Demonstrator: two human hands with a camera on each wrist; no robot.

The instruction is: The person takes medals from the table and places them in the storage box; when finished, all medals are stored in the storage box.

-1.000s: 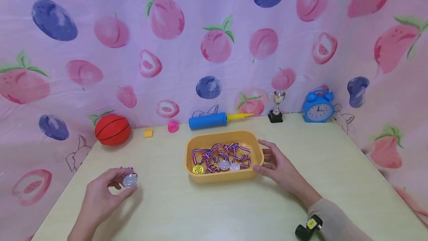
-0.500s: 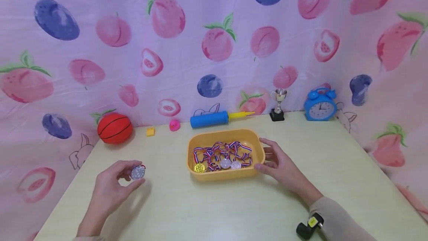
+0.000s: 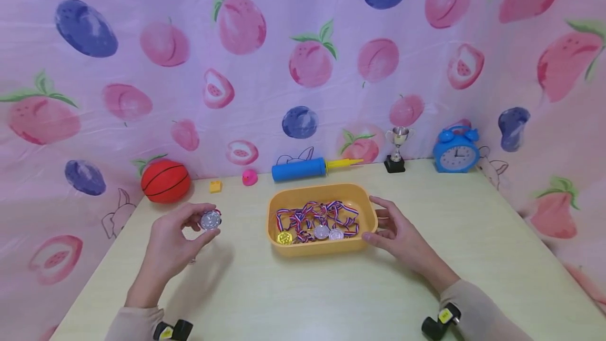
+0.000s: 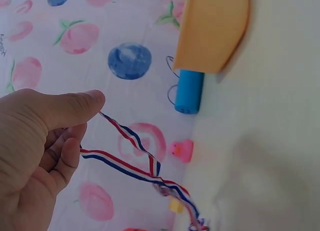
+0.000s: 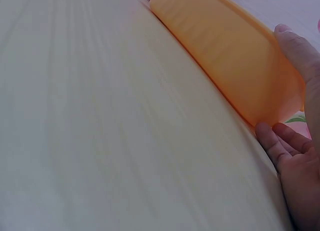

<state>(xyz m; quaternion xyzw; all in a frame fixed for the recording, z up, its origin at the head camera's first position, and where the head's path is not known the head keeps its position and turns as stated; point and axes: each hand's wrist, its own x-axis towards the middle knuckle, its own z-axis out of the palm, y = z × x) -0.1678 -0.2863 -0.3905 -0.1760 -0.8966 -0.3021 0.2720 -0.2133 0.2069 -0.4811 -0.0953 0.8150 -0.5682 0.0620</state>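
Note:
A silver medal (image 3: 210,219) is pinched by my left hand (image 3: 165,241), raised above the table's left side. Its red, white and blue ribbon (image 4: 132,168) trails below the fingers in the left wrist view. A yellow plastic basin (image 3: 319,250) stands mid-table. Inside it lie a gold medal (image 3: 284,238), two silver medals (image 3: 321,232) and tangled striped ribbons (image 3: 303,217). My right hand (image 3: 397,236) holds the basin's right end. In the right wrist view, the thumb lies at the rim and the fingertips touch the wall low down, near the table.
Along the back stand a small basketball (image 3: 165,181), yellow block (image 3: 215,187), pink duck (image 3: 249,177), blue hand pump (image 3: 299,169), trophy cup (image 3: 396,150) and blue alarm clock (image 3: 456,151). A fruit-print curtain (image 3: 303,25) hangs behind the table (image 3: 303,299).
My left hand has risen and moved right with the silver medal, closer to the basin. The right hand stays at the basin's right end.

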